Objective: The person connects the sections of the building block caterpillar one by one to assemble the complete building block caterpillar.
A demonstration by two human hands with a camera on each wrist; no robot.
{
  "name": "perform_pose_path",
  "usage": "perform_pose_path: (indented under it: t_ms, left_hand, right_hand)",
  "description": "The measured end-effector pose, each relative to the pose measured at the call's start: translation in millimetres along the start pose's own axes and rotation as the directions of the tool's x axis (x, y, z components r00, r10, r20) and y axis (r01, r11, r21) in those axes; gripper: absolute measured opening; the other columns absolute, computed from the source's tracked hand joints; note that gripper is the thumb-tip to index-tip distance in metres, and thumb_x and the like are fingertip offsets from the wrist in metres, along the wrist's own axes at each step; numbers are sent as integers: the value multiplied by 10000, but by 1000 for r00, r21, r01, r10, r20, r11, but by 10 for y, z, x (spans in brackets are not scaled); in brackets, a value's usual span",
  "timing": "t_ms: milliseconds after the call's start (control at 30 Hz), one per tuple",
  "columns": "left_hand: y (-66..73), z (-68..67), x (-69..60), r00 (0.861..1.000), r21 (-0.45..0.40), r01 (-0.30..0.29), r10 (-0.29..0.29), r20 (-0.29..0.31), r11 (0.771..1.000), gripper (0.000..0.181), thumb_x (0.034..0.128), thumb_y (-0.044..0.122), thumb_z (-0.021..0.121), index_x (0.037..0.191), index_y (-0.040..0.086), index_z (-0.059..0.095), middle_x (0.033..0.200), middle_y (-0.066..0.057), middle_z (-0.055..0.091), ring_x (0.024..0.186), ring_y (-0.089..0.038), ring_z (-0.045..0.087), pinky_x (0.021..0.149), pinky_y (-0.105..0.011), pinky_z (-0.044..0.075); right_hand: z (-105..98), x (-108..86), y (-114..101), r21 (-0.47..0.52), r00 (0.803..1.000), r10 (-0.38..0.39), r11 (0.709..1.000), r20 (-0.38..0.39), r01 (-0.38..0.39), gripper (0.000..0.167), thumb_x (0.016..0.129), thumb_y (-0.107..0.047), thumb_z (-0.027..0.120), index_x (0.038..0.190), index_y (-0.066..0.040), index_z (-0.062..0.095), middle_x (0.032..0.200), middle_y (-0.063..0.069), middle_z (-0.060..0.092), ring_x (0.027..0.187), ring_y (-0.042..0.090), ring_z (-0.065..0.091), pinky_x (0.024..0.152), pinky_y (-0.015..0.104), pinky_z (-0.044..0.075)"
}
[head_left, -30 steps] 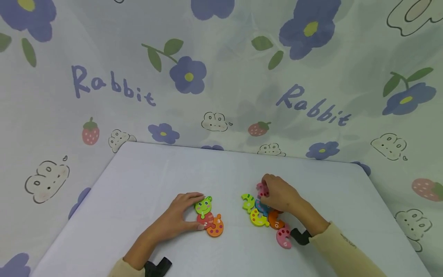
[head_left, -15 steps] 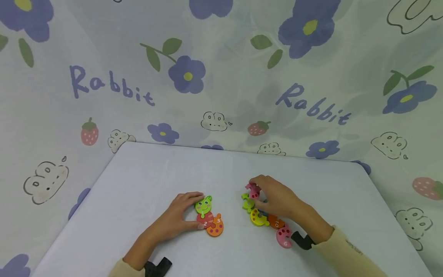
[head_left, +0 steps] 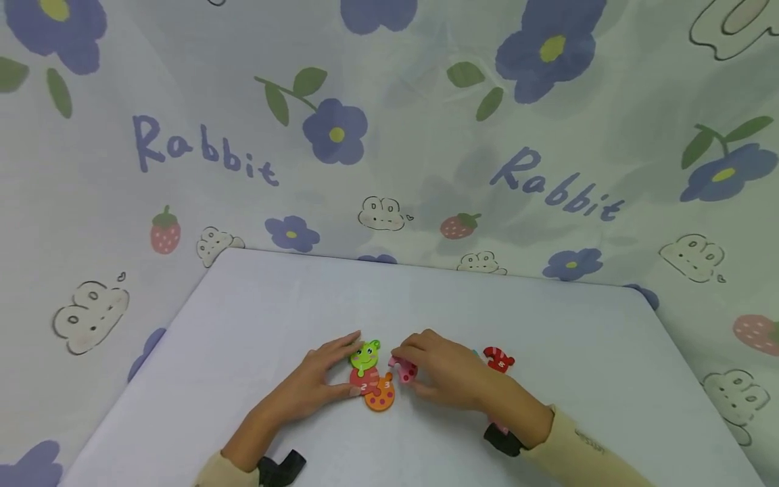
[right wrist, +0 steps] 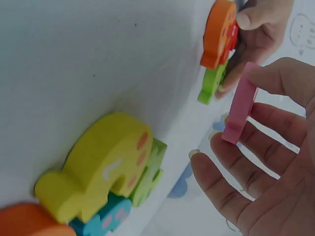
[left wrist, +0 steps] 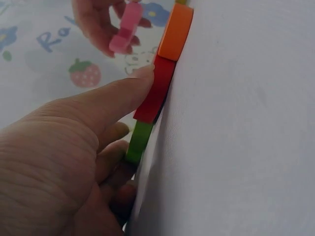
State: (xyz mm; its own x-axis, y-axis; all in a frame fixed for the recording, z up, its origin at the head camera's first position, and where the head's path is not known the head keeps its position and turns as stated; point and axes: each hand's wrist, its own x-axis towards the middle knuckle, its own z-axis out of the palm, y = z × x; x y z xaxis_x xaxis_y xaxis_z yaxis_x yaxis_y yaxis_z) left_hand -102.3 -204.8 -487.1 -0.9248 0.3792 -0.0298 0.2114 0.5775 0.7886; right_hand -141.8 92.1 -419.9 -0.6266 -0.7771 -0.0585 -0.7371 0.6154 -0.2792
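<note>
White bench (head_left: 292, 304), printed cloth (head_left: 389, 149) behind; pink piece (head_left: 408, 373) pinched in right hand (head_left: 453, 373), just right of orange piece (head_left: 380, 398), not touching; long axis unclear; left hand (head_left: 310, 379), grip thumb-to-fingers across red piece (head_left: 360, 379) and green piece (head_left: 365, 357).

The left forearm (head_left: 248, 436) slants in from the near left, and the left hand (head_left: 313, 379) curves in a wide C, its left thumb (left wrist: 118, 96) on the near side and its left fingers (left wrist: 113, 160) on the far side. From the near right, the right forearm (head_left: 520, 412) reaches left. The right hand (head_left: 447, 372) pinches between right thumb (right wrist: 283, 76) and right fingers (right wrist: 270, 150), near the left hand but apart.
</note>
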Motion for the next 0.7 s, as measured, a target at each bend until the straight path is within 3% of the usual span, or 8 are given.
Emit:
perform_pose_path:
  t_ms: [300, 700]
  left_hand:
    - [9, 30, 14, 998, -7, -55, 55, 5, 998, 788, 902, 422, 824, 1585, 229, 482, 1681, 88, 333, 1558, -257, 275, 1172, -724, 162]
    - [29, -6, -7, 1000, 18, -29, 29, 2, 999, 761, 895, 403, 836, 1567, 268, 506, 1673, 96, 344, 1554, -243, 281, 1177, -692, 190]
  right_hand:
    - [143, 129, -19, -72, 998, -27, 997, 62, 31, 503, 932, -299, 802, 1412, -242, 662, 1352, -70, 638, 1252, 151, 565, 1017, 313, 531]
    - [207, 181, -83, -87, 997, -34, 995, 72, 41, 441, 929, -306, 822, 1353, -244, 717, 1273, -48, 656, 1146, 153, 583, 973, 286, 538]
